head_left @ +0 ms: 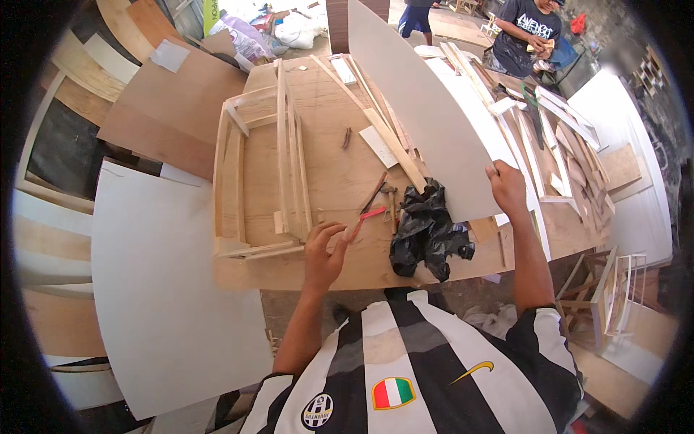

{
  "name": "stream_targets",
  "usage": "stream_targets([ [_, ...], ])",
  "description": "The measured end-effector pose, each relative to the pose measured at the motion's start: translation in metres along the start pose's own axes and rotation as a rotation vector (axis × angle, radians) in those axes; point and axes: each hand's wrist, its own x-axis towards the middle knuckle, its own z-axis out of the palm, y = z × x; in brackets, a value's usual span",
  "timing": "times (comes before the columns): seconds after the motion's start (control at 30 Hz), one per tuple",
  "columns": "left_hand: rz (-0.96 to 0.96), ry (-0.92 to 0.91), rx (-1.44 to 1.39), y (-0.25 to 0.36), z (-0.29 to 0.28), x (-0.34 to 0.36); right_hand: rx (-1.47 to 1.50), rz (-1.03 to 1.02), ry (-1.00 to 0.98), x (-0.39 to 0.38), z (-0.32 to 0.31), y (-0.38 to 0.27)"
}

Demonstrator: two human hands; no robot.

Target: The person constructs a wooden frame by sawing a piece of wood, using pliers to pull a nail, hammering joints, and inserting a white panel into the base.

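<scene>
My right hand (510, 191) grips the near edge of a long white panel (434, 116), which stands tilted over the workbench (325, 173) and reaches toward the far side. My left hand (324, 254) is raised at the bench's near edge, empty, its thumb and fingers apart. Beside it on the left stands a slim wooden frame (283, 159) made of pale battens. To its right lie a red-handled tool (367, 215), a hammer (390, 202) and a dark pair of pincers (374, 192). A crumpled black plastic bag (425, 231) sits under the panel's near end.
Wooden battens (394, 148) and a handsaw (533, 119) lie on the bench. A big white board (166, 289) leans at the left, beside brown plywood (170, 108). At the back right a person in a dark shirt (524, 32) works. Small wooden frames (603, 296) stand at the lower right.
</scene>
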Motion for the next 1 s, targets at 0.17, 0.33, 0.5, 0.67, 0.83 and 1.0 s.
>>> stream_targets([
  [0.17,0.005,-0.001,-0.051,-0.008,-0.021,-0.016,0.223,0.013,0.01,-0.025,-0.012,-0.022],
  [0.33,-0.461,-0.112,-0.262,-0.044,-0.008,-0.03,0.745,0.084,-0.09,-0.062,0.008,-0.032],
  [0.5,-0.722,-0.24,-0.464,-0.062,0.017,-0.035,0.815,0.187,-0.181,-0.101,0.044,-0.026],
  [0.67,-0.68,-0.26,-0.209,-0.084,0.011,-0.029,0.936,0.152,-0.176,-0.133,0.076,-0.005],
  [0.83,-0.638,-0.203,-0.609,-0.09,0.017,-0.031,1.055,0.205,-0.169,-0.15,0.139,0.019],
  [1.0,-0.545,-0.06,-0.674,-0.067,0.012,-0.032,0.925,0.283,-0.072,-0.163,0.211,0.023],
])
